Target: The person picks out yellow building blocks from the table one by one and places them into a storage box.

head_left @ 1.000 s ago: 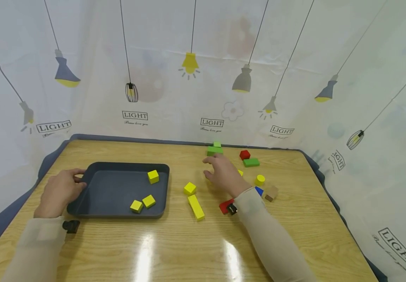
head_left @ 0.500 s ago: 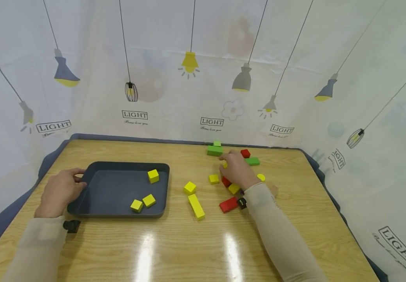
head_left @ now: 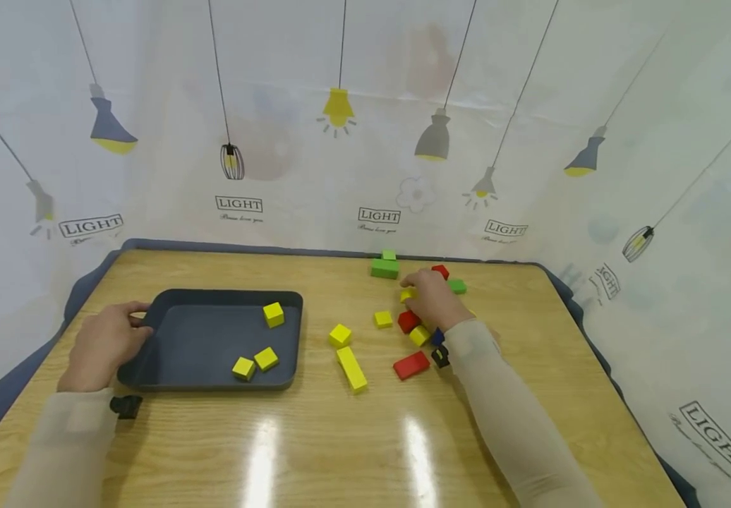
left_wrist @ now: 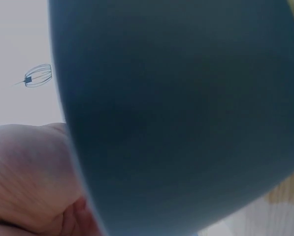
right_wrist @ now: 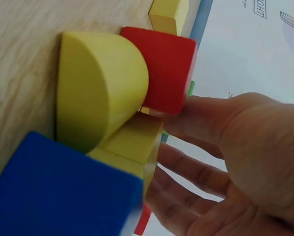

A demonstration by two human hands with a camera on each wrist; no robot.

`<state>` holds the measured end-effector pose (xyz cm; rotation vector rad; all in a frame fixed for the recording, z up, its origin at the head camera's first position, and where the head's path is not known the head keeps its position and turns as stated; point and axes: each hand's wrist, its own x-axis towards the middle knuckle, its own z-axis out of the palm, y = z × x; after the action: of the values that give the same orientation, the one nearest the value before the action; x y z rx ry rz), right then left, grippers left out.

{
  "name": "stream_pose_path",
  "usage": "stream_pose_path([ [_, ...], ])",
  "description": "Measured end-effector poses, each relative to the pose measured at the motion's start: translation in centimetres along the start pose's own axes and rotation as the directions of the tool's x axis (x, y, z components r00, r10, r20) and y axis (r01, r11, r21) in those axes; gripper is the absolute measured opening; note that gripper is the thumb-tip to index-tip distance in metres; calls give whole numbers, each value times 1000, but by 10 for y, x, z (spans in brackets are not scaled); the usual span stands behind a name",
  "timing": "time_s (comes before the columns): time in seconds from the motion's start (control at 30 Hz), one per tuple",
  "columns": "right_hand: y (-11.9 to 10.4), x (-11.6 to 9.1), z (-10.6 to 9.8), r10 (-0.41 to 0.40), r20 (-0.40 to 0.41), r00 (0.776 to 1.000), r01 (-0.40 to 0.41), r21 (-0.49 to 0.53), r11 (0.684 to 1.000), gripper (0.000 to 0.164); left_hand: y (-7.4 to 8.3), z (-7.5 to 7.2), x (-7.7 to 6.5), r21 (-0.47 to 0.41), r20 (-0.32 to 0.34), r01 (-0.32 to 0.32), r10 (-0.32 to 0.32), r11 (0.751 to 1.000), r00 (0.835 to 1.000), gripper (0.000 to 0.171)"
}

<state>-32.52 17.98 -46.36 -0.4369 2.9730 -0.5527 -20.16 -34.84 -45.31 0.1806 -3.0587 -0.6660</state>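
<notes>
My left hand point(head_left: 104, 346) grips the left rim of a dark grey rectangular tray point(head_left: 200, 339), thumb on the inside. Several yellow cubes, one of them the back cube point(head_left: 273, 315), lie in the tray. My right hand point(head_left: 434, 300) reaches down into the scattered blocks, with a yellow block point(head_left: 407, 295) pinched between thumb and fingers; the fingertips are partly hidden. Close by are a red block point(head_left: 408, 322), a yellow half-round block point(right_wrist: 100, 88) and a blue block point(right_wrist: 63, 191). The tray wall point(left_wrist: 176, 118) fills most of the left wrist view.
A yellow cube point(head_left: 340, 335), a long yellow block point(head_left: 352, 370), a flat yellow block point(head_left: 383, 319) and a red rectangular block point(head_left: 411, 365) lie on the wooden table point(head_left: 315, 451). Green blocks point(head_left: 384, 268) sit at the back edge, before a printed curtain point(head_left: 315, 176).
My right hand has moved right and lowered onto the yellow block, uncovering the flat yellow and red blocks. The left hand and tray have stayed put.
</notes>
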Motion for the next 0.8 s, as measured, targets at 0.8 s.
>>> stream_pose_path([
  [0.8,0,5,-1,-31,61,998,32,-19,999,30,-2,1,0,16,-14,-22,22,1000,1000,49],
])
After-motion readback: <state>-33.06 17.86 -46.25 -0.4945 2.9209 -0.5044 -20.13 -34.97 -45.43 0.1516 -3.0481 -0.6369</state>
